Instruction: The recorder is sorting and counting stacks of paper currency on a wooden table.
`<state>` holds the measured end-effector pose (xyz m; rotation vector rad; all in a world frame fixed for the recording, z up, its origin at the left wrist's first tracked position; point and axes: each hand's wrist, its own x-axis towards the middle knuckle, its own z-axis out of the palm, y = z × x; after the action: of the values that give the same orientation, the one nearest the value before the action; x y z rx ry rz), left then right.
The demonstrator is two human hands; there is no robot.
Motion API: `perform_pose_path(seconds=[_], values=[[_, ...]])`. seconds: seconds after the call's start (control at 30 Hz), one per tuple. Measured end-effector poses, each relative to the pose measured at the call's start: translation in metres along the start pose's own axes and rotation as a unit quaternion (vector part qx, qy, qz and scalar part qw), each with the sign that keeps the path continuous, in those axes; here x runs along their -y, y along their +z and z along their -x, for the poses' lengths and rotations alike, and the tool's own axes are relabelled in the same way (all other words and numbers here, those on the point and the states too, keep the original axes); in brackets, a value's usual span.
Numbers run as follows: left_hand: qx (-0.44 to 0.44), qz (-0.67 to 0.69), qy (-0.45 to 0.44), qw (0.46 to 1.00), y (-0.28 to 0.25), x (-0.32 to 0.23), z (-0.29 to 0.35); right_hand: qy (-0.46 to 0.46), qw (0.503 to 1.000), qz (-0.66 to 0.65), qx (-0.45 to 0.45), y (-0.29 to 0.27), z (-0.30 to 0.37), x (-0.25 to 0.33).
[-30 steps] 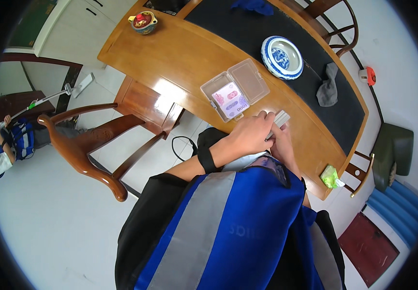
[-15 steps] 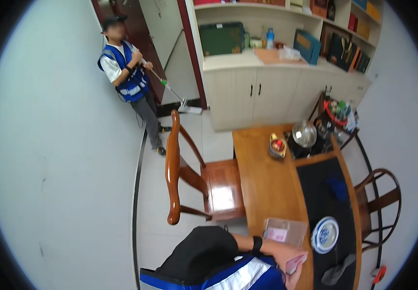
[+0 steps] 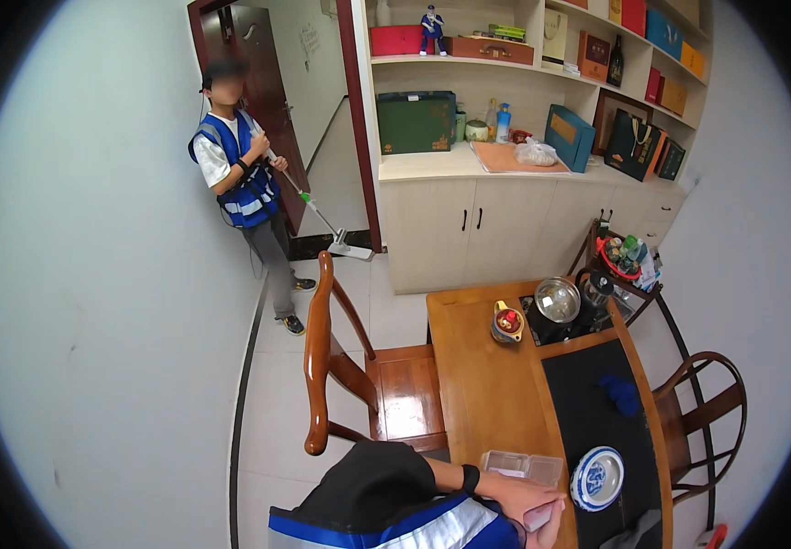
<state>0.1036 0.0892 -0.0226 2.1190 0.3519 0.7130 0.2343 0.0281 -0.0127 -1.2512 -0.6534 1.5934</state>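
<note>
My left hand (image 3: 525, 497), with a black band at its wrist, reaches in over the table's near end. Its fingers are closed round a small pink-and-white block (image 3: 538, 517), perhaps a stack of cards or paper; its kind is not clear. Just below, my right hand (image 3: 549, 532) grips the same block from the other side, cut off partly by the lower edge. Right beyond my hands lies an open clear plastic box (image 3: 542, 469), with something pink in its left half. A blue-and-white porcelain dish (image 3: 598, 478) sits to the right on the dark table runner.
A wooden table (image 3: 478, 393) bears a red-topped pot (image 3: 507, 323), a glass-lidded cooker (image 3: 558, 300), a blue cloth (image 3: 619, 393) and a grey cloth (image 3: 635, 531). Wooden chairs (image 3: 405, 393) flank it. Beside the doorway, a person (image 3: 244, 174) in a blue vest holds a flat mop (image 3: 352, 251).
My view has tilted upward, so the room sits lower in the picture and more shelf shows. Both hands still hold the pink-and-white block. The person with the mop stays by the doorway.
</note>
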Motion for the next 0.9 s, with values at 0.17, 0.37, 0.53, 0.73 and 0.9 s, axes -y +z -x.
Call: perform_pose_path(seconds=[0.17, 0.37, 0.53, 0.73, 0.9], values=[[-0.033, -0.039, -0.159, 0.986, 0.006, -0.012, -0.001, -0.037, 0.999, -0.023, -0.025, -0.005, 0.003, -0.011], [-0.184, -0.026, -0.184, 0.965, 0.004, -0.011, -0.011, 0.044, 0.947, 0.053, -0.314, 0.008, -0.053, -0.039], [-0.063, -0.052, -0.267, 0.960, -0.018, 0.023, -0.022, -0.013, 0.962, -0.216, -0.169, 0.018, -0.062, -0.038], [-0.110, 0.334, -0.431, 0.831, -0.012, 0.066, 0.018, 0.117, 0.950, -0.251, -0.142, 0.013, -0.021, -0.008], [-0.037, -0.035, -0.413, 0.909, -0.044, 0.074, 0.029, 0.114, 0.963, -0.229, -0.082, -0.007, 0.005, -0.027]])
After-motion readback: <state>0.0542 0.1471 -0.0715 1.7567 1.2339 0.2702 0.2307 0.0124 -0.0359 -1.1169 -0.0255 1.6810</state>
